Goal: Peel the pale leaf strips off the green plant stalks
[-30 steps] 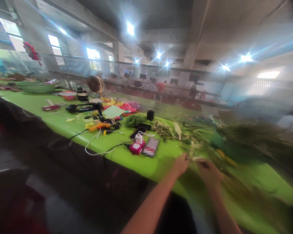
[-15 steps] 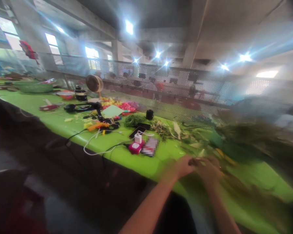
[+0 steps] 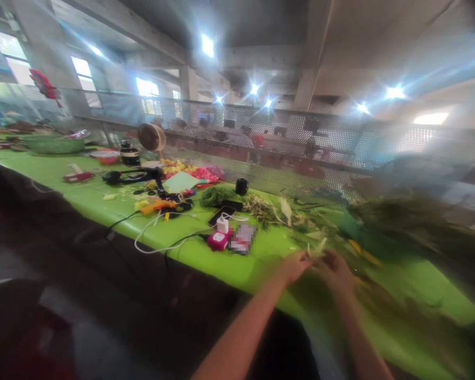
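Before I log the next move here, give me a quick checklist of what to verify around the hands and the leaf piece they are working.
1. Both hands in view: ok. The left hand and right hand meet over the green table.
2. Grip on the pale leaf strip: ok; both hands pinch it between them.
3. Exact finger placement: cannot tell, motion blur.
4. More foliage within reach: ok, the leafy pile lies just right of the hands.
5. White cable and pink charger block away from the hands: ok, off to the left.
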Demonstrator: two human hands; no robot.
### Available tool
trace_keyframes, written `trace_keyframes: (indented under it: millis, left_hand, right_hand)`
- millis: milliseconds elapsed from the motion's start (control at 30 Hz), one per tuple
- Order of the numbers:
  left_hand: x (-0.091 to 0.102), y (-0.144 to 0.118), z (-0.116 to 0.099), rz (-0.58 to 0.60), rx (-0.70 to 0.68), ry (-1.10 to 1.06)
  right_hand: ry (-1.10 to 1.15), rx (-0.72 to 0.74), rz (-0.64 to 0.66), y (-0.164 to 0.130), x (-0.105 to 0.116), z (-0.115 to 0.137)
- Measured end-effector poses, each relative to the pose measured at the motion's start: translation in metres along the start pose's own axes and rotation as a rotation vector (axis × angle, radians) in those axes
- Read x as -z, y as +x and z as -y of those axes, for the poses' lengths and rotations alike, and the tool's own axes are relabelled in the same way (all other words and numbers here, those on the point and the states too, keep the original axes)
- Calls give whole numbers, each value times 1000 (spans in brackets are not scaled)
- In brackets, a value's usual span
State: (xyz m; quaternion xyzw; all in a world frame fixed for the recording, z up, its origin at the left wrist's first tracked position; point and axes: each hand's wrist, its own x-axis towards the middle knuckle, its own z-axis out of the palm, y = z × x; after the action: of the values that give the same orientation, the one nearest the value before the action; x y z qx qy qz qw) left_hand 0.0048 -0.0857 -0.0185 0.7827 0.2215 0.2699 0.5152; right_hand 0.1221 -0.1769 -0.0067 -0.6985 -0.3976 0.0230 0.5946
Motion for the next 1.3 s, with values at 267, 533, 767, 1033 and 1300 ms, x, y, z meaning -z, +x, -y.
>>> trace_keyframes:
  millis: [267, 533, 767, 1033, 1300]
  left_hand:
    - [-5, 2, 9, 55, 55, -67]
    - [-8, 4, 14, 4, 81, -70]
    - [-5, 2, 12, -11, 63, -44]
    - [-4, 6, 13, -11, 75, -124]
    - [-2, 4, 12, 6, 53, -59]
  right_hand:
    - [133, -57, 67, -5, 6, 2]
    - [236, -77, 144, -7, 4, 0]
    - [208, -67, 205, -6, 5, 5]
    - [228, -18, 129, -9, 12, 11]
    - [55, 66, 283, -6, 11, 2]
